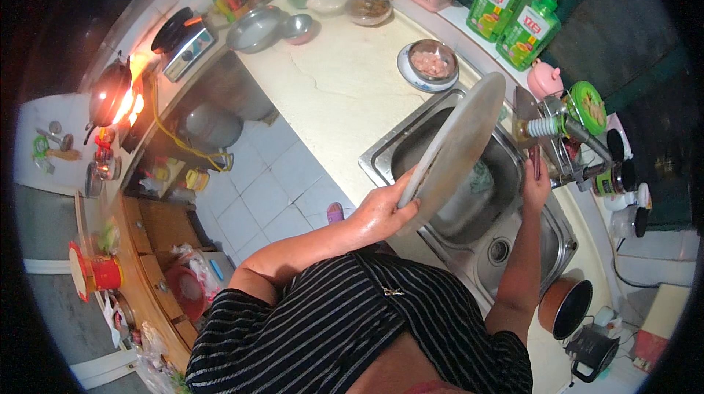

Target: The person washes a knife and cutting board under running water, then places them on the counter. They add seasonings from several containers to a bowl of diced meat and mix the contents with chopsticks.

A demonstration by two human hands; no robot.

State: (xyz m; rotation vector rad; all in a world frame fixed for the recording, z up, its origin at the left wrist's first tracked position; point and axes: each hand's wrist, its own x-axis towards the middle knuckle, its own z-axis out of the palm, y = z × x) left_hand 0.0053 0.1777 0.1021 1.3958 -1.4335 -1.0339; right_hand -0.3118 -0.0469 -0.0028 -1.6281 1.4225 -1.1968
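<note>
My left hand grips the lower edge of a round cutting board, its thumb on the near face. The board is tilted up on edge above the stainless steel sink and hides part of the basin. At the sink's far right side, my right hand is closed around the dark red handle of a cleaver. The cleaver's blade points up beside the faucet and a wire rack. A greenish scouring pad or cloth lies in the basin, partly behind the board.
A metal bowl of pale meat pieces sits on a plate beside the sink. Two green detergent bottles stand on the ledge. A wok is over a high flame at left. A brown pot and black kettle are at right.
</note>
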